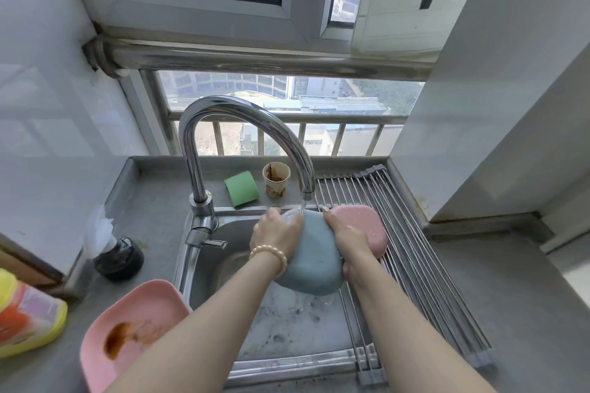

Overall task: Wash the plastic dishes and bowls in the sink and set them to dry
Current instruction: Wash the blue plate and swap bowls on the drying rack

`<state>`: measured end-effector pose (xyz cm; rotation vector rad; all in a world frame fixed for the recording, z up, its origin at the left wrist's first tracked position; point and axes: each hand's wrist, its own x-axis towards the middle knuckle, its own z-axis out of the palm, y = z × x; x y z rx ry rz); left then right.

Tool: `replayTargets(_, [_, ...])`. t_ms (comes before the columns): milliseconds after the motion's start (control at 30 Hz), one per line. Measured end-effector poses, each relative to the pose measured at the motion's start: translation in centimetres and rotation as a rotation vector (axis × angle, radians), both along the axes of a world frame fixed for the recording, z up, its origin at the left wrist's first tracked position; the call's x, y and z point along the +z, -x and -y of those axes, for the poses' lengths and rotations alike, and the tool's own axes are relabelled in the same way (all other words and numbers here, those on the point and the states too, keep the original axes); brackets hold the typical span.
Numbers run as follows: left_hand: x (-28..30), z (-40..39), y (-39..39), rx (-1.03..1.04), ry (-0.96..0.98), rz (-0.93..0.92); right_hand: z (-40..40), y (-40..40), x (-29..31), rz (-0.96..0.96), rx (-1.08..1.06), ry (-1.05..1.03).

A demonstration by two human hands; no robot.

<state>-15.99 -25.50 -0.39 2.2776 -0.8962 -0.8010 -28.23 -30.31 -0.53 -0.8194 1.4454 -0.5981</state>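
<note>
A blue plastic dish (314, 260) is held bottom-up over the steel sink (287, 322), under water running from the faucet (242, 128). My left hand (276, 231) grips its left edge and my right hand (349, 239) grips its right edge. A pink dish (367, 225) lies upside down on the roll-up drying rack (415, 258) just right of my right hand. Another pink dish (134, 332), stained brown, sits on the counter at the sink's left front corner.
A green sponge (241, 189) and a stained paper cup (276, 179) stand behind the sink. A dark bottle cap (119, 258) and a yellow pack (25, 319) lie on the left counter. A wall corner rises at right.
</note>
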Motion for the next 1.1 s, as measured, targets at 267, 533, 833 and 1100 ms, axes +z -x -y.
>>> replayTargets(267, [-0.1,0.4,2.2,-0.484,-0.02,0.372,-0.2,0.0,-2.0,-0.041,-0.111,0.036])
replayTargets(533, [0.5,0.8,2.8,-0.45,-0.015,0.57,-0.1,-1.6,-1.7,-0.126,-0.105,0.119])
replayTargets(833, [-2.0,-0.1,-0.2,-0.377,-0.054,0.416,-0.6,-3.4,-2.1,-0.18,-0.063,0.172])
replayTargets(1100, [-2.8,0.0,-0.6,0.026,-0.074,-0.367,-3.3,-3.7,-1.8,-0.502,0.379,0.701])
